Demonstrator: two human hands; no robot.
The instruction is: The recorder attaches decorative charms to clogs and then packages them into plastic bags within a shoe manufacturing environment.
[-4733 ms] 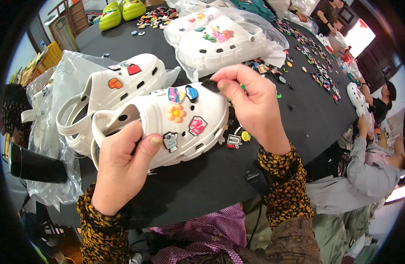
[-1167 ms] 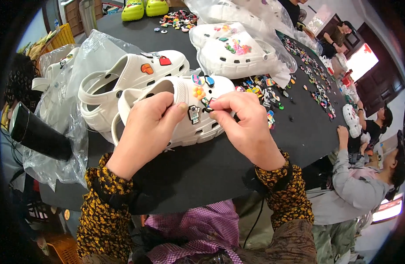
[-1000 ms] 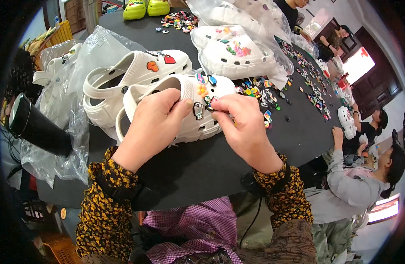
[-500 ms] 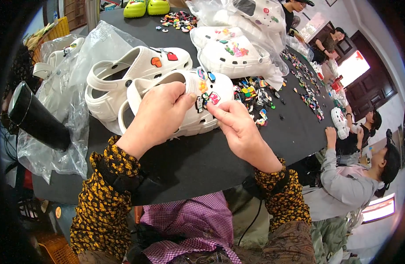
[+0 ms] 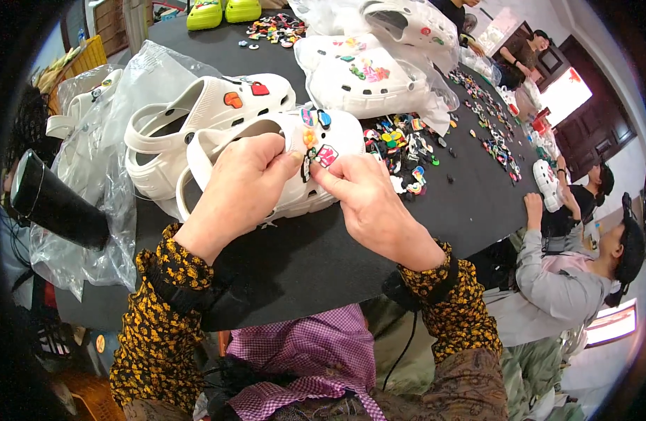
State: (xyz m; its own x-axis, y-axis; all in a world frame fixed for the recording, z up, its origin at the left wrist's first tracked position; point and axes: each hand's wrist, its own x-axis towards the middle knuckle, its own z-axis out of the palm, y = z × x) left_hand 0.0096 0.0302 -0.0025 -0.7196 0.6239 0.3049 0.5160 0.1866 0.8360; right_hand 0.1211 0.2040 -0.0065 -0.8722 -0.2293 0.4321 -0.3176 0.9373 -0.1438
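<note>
A white clog [image 5: 349,135] lies on the black table, its toe pointing away to the right. My left hand [image 5: 240,181] is closed on the clog's upper at the foot opening, with the thumb beside the decorations. My right hand [image 5: 379,203] has its fingertips pressed against a small black-and-white shoe charm [image 5: 307,167] on the clog's top; the fingers partly hide it. Around it sit a pink-red charm [image 5: 327,155], a yellow-orange one and two blue ones near the toe. Just behind rests a second white clog [image 5: 149,179] with orange and red charms.
Loose charms [image 5: 407,144] lie heaped right of the clog. Bagged white clogs [image 5: 379,95] are beyond, green clogs [image 5: 242,10] at the far edge. At left stand a black cylinder [image 5: 60,200] and clear plastic bags [image 5: 70,259]. Other people [image 5: 562,291] sit along the right side.
The clog and both hands appear slightly further left in the picture as the view shifts. My right fingertips stay at the charm, with the hand now nearer my left thumb.
</note>
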